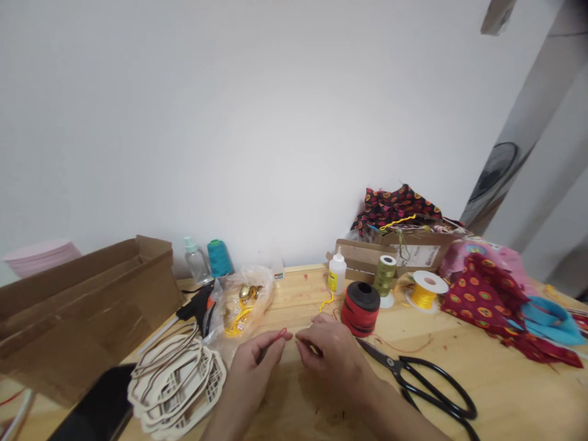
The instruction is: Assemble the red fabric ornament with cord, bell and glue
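Over the table (294, 300), left fingers (274, 354) pinch red thread (282, 332); right fingers (310, 335) pinched, contents unclear.

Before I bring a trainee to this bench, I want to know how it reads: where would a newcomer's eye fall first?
Probably on the hands at front centre: the left hand pinches a small red loop of thread, with the right hand close beside it. Next, perhaps, the big black-handled scissors at the right and the red spool just beyond their tips. The long cardboard box at the left also stands out.
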`<state>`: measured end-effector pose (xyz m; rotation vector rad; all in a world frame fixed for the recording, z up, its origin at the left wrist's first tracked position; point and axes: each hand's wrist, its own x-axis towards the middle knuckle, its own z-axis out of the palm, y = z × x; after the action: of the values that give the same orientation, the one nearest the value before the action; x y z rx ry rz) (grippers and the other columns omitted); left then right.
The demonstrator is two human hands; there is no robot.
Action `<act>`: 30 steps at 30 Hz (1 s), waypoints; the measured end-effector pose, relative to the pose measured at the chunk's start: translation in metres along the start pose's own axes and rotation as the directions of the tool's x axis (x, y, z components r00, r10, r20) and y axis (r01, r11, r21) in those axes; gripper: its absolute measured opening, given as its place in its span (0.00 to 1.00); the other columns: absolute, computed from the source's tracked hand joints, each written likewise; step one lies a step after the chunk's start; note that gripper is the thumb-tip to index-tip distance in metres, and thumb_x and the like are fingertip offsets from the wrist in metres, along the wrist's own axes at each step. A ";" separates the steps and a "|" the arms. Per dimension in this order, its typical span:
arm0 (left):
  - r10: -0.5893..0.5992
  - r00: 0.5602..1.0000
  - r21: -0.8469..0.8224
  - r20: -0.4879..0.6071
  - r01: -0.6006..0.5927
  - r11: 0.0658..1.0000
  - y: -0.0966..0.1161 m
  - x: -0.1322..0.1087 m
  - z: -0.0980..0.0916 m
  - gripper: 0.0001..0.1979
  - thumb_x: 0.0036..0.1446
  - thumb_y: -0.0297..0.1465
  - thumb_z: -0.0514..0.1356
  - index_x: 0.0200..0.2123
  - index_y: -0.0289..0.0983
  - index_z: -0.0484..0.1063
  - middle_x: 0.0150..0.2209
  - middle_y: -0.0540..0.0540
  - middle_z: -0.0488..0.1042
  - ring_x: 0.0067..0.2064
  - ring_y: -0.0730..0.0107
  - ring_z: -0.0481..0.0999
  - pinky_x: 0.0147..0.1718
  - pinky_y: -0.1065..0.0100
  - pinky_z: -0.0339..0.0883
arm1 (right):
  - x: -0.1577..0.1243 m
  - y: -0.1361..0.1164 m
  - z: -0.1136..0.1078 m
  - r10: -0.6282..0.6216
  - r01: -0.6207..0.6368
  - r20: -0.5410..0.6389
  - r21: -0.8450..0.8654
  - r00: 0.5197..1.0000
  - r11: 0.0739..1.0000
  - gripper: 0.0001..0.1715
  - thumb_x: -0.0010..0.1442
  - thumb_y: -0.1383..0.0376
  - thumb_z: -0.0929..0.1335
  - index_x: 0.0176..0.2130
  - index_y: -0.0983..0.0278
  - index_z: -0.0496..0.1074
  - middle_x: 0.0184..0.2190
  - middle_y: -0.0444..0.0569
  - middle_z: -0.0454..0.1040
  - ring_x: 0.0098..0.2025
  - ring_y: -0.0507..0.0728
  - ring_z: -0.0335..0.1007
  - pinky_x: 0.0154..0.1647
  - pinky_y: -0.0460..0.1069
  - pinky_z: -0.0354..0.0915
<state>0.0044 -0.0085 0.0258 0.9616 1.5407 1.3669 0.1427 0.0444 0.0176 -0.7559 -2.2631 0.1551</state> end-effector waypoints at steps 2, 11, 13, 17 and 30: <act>0.070 0.997 0.062 0.039 -0.072 0.995 -0.001 0.000 -0.001 0.09 0.40 0.35 0.63 0.26 0.37 0.77 0.22 0.50 0.72 0.30 0.68 0.68 0.30 0.73 0.60 | 0.000 0.001 0.001 -0.017 0.017 -0.006 -0.024 1.000 1.000 0.14 0.48 0.75 0.62 0.16 0.64 0.64 0.13 0.40 0.63 0.19 0.49 0.55 0.26 0.44 0.52; 0.001 0.990 0.089 0.138 -0.014 0.996 -0.017 0.005 0.001 0.12 0.46 0.38 0.59 0.25 0.35 0.74 0.15 0.55 0.62 0.18 0.79 0.57 0.17 0.77 0.51 | -0.003 0.005 0.009 -0.055 0.053 -0.009 -0.122 0.998 0.991 0.12 0.48 0.74 0.63 0.18 0.65 0.67 0.15 0.44 0.69 0.20 0.50 0.57 0.27 0.46 0.52; 0.009 0.990 0.125 0.142 -0.026 0.992 -0.013 0.005 0.003 0.11 0.46 0.37 0.59 0.24 0.35 0.75 0.15 0.54 0.64 0.18 0.78 0.59 0.18 0.77 0.53 | -0.003 0.005 0.010 -0.058 0.056 -0.010 -0.143 0.998 0.988 0.12 0.49 0.74 0.63 0.18 0.65 0.67 0.15 0.45 0.69 0.21 0.50 0.58 0.27 0.46 0.52; 0.121 0.985 0.230 0.124 -0.147 0.962 -0.005 0.005 0.004 0.08 0.45 0.35 0.60 0.25 0.36 0.76 0.23 0.48 0.75 0.29 0.68 0.71 0.29 0.73 0.63 | -0.003 0.005 0.008 -0.042 0.041 -0.005 -0.185 0.999 0.982 0.11 0.48 0.74 0.64 0.17 0.65 0.67 0.15 0.45 0.69 0.22 0.51 0.58 0.26 0.46 0.51; 0.409 0.875 0.605 0.260 -0.478 0.637 -0.009 -0.001 0.000 0.10 0.53 0.32 0.53 0.34 0.40 0.74 0.26 0.50 0.73 0.30 0.70 0.71 0.30 0.70 0.63 | -0.006 0.008 0.016 -0.087 0.072 -0.043 -0.264 0.995 0.962 0.12 0.48 0.73 0.66 0.17 0.64 0.64 0.14 0.43 0.67 0.22 0.52 0.56 0.25 0.48 0.47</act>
<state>0.0046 -0.0102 0.0165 1.9353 1.8184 1.0465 0.1390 0.0489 -0.0006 -0.7926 -2.2835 -0.2055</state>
